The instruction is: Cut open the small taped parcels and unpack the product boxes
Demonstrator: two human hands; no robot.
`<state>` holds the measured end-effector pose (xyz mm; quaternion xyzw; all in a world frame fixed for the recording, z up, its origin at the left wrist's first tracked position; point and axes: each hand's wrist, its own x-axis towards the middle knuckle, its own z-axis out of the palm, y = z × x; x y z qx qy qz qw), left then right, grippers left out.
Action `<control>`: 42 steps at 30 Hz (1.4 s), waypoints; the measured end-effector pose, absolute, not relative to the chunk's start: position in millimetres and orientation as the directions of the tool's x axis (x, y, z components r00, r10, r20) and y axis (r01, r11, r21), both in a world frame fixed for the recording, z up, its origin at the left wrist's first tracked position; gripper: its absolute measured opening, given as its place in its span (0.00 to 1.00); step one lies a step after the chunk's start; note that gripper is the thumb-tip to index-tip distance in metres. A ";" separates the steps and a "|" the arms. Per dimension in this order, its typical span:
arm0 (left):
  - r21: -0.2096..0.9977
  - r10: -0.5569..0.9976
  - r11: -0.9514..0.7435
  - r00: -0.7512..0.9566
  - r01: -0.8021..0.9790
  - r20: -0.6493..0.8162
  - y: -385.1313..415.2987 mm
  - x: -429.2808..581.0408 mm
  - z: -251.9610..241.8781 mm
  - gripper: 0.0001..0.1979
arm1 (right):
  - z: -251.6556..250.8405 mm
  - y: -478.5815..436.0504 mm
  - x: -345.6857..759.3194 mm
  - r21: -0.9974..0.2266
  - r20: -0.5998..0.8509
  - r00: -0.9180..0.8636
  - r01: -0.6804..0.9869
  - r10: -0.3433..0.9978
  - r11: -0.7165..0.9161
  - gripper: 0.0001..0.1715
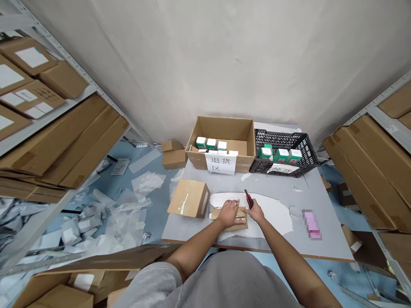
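**A:** What's along the far left?

**B:** Metal shelving (73, 124) stacked with flat cardboard cartons (61, 145), some carrying white labels. Below it, the blue floor (128, 171) is strewn with torn plastic wrappers (96, 226).

**A:** And moving right, onto the tabletop (189, 233)?

**B:** Two small cartons (173, 154) sit stacked just off its far left corner. On the tabletop lies a carton sealed with clear tape (189, 198). Behind that stands an open cardboard box (221, 132) holding small green-and-white boxes (211, 143), with a paper sign (221, 163) in Chinese characters taped to its front.

**A:** Where are the hands?

**B:** Both are at a small taped cardboard parcel (229, 219), which lies on a white sheet (269, 214) near the tabletop's front edge. The left hand (228, 213) is open and pressed flat on top of the parcel. Just beside it, the right hand (255, 211) is closed narrowly around a red-and-black utility knife (248, 199), touching the parcel's right end.

**A:** Anything further right?

**B:** A black plastic crate (282, 147) with more green-and-white boxes (282, 155) stands beside the open box. Nearer the right edge lies a pink object (311, 224), too blurred to identify, and past the tabletop more shelving (369, 171) holds flat cartons (362, 171).
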<state>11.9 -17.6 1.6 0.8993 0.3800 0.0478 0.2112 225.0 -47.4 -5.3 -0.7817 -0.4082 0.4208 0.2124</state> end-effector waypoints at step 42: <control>0.481 0.659 -0.592 0.732 0.646 -0.172 -2.4 41.1 0.4 0.35 | -23.9 -33.9 219.7 -0.739 -0.601 0.381 0.071 0.703 -0.670 0.32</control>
